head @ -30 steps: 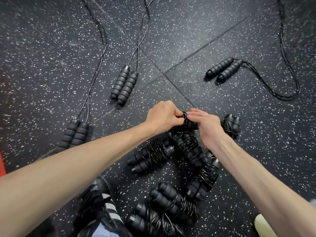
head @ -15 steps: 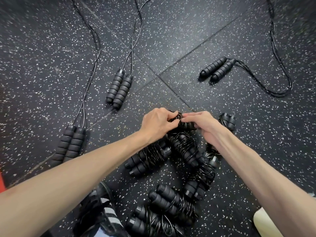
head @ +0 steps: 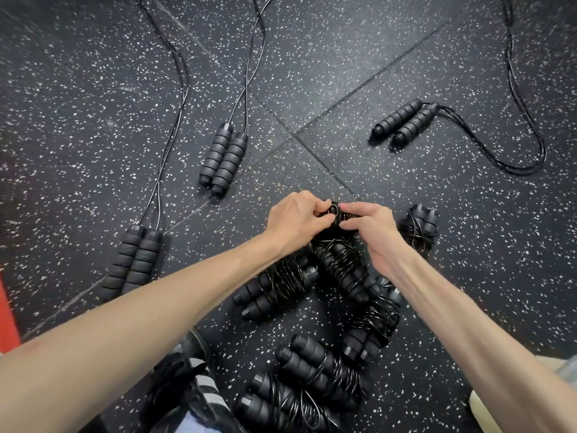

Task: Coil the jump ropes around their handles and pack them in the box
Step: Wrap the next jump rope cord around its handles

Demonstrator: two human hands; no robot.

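Observation:
Both hands meet over a black coiled jump rope [head: 335, 214] held just above the speckled floor. My left hand [head: 295, 221] grips its left side, and my right hand [head: 371, 226] pinches the cord at its right end. Below and around it lie several coiled jump ropes, among them one [head: 276, 287] to the lower left, one [head: 342, 268] under my hands and one [head: 420, 228] to the right. Three uncoiled ropes lie farther out, with paired foam handles at the left [head: 132, 260], the centre [head: 223, 159] and the upper right [head: 402, 120]. No box is in view.
The floor is dark rubber tile [head: 343, 57] with white flecks and visible seams. A black shoe with white stripes [head: 193, 392] sits at the bottom centre. A red edge [head: 6, 317] shows at the far left and a pale object [head: 479, 404] at the bottom right.
My hands stay on the same coiled rope and sink slightly toward the pile. The fingers of my right hand shift along the cord at its end.

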